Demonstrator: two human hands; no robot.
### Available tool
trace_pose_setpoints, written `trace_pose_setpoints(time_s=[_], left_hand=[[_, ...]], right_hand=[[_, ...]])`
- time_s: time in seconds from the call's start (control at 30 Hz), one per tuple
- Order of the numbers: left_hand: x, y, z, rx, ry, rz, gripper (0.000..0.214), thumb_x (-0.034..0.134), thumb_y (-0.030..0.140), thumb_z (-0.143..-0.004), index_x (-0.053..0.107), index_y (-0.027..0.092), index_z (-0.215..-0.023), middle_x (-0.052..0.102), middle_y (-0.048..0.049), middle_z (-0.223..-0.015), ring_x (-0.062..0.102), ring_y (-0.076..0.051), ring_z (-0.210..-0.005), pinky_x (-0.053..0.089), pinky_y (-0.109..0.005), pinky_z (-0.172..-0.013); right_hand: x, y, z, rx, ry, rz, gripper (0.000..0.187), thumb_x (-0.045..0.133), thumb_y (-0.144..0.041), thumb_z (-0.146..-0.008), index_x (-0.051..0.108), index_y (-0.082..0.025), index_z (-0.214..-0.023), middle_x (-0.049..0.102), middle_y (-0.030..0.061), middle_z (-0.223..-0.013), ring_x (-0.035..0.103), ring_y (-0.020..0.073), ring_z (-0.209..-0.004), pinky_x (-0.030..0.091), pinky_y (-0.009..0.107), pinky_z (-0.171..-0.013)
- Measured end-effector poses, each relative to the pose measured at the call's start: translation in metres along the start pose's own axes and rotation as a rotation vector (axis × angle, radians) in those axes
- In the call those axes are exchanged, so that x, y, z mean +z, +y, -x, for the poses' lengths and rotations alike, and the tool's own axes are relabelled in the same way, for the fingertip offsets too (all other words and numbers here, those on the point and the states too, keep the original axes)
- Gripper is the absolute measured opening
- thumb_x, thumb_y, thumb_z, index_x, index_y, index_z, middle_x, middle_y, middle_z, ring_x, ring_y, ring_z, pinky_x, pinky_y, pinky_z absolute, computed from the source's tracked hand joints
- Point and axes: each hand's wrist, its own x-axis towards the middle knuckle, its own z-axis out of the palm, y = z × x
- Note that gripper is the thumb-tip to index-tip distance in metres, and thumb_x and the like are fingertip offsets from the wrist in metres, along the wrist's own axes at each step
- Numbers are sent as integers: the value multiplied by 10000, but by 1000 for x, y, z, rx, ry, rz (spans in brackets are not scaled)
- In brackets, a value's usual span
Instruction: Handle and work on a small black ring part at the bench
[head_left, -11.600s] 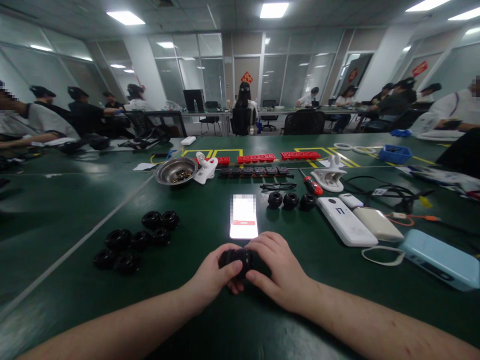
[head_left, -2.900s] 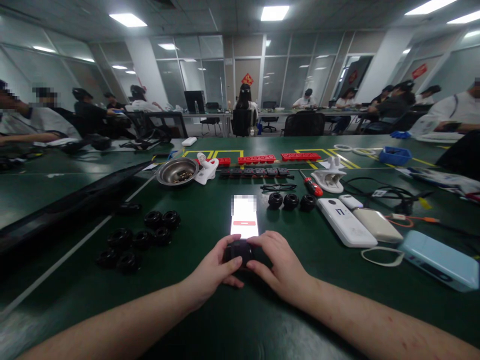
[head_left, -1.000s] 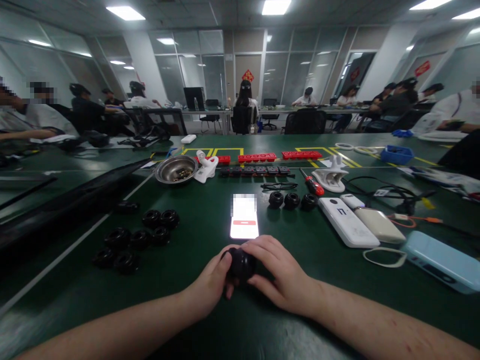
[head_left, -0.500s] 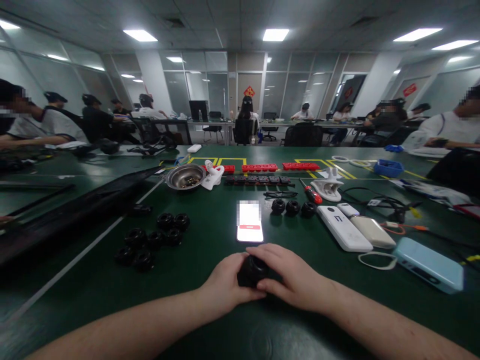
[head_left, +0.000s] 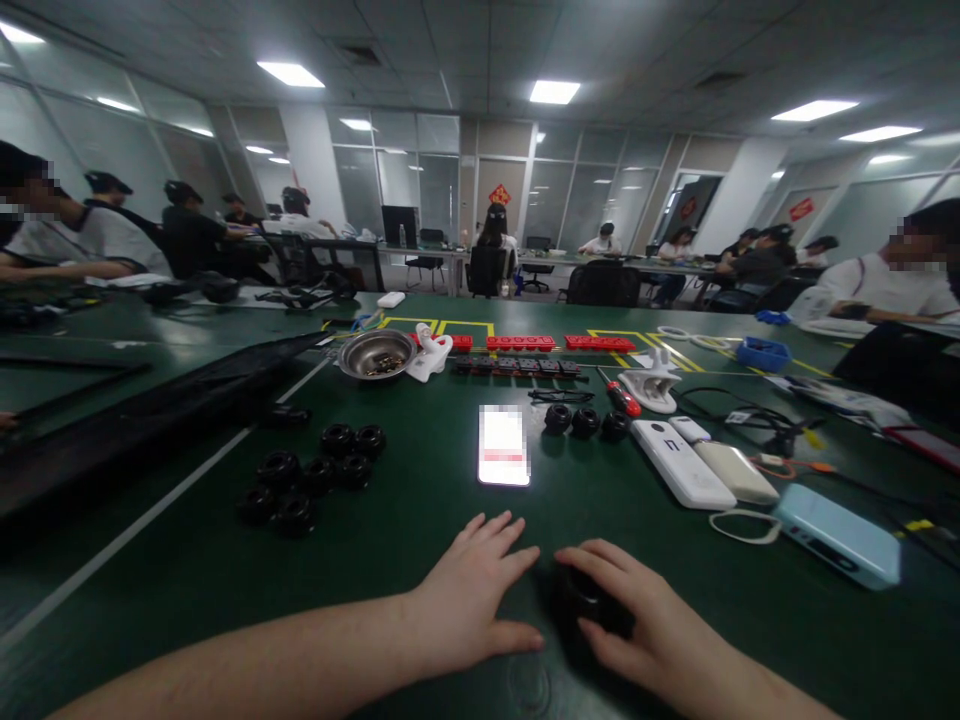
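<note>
My left hand lies flat on the green table with its fingers stretched out and nothing in it. My right hand is curled over a small black round part that rests on the table just to the right of the left hand. A lit phone lies beyond both hands. A cluster of several black round parts sits to the left. Three more black parts stand in a row right of the phone.
A steel bowl, white clamps, red strips, a red-handled screwdriver, white and beige power banks and a light-blue box lie further out. A long black object stretches along the left. Other people sit around the tables.
My left hand has let go of the black part and now lies flat. My right hand has drawn the part to the right and nearer to me. The view has tilted upward.
</note>
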Motion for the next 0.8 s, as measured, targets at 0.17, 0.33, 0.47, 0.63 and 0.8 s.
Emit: trace_pose_setpoints(time_s=[0.17, 0.33, 0.47, 0.63, 0.8], left_hand=[[-7, 6, 1, -6, -52, -39, 689, 488, 543, -680, 339, 210, -1264, 252, -140, -1374, 192, -294, -1258, 165, -498, -1000], [-12, 10, 1, -20, -87, -39, 665, 462, 541, -699, 323, 229, -1270, 251, -128, -1377, 187, -283, -1262, 164, -498, -1000], [-10, 9, -1, -20, -85, -53, 669, 476, 538, -691, 324, 235, -1268, 260, -126, -1374, 191, -283, -1261, 166, -503, -998], [-14, 17, -1, -53, -90, -12, 650, 490, 497, -703, 332, 213, -1267, 251, -134, -1376, 192, -297, -1259, 162, -512, -998], [0, 43, 28, 95, -139, 297, 442, 490, 451, -741, 464, 296, -1154, 455, -43, -1262, 369, -248, -1177, 285, -453, -966]], right_hand=[[-25, 43, -15, 86, 177, 138, 405, 487, -201, -737, 464, -172, -1141, 515, 80, -1082, 501, 185, -993, 387, 301, -883], [-41, 78, -60, 109, 289, 207, 410, 525, -256, -730, 486, -179, -1131, 551, 79, -1044, 534, 202, -947, 403, 319, -852], [-41, 90, -95, 121, 342, 215, 427, 540, -264, -726, 485, -163, -1138, 551, 94, -1040, 530, 210, -947, 390, 324, -857], [-41, 90, -106, 121, 351, 213, 435, 531, -248, -722, 483, -134, -1138, 543, 109, -1028, 519, 219, -948, 371, 335, -872], [-41, 73, -69, 93, 276, 184, 407, 507, -229, -720, 495, -156, -1121, 541, 88, -1027, 537, 193, -922, 415, 299, -832]])
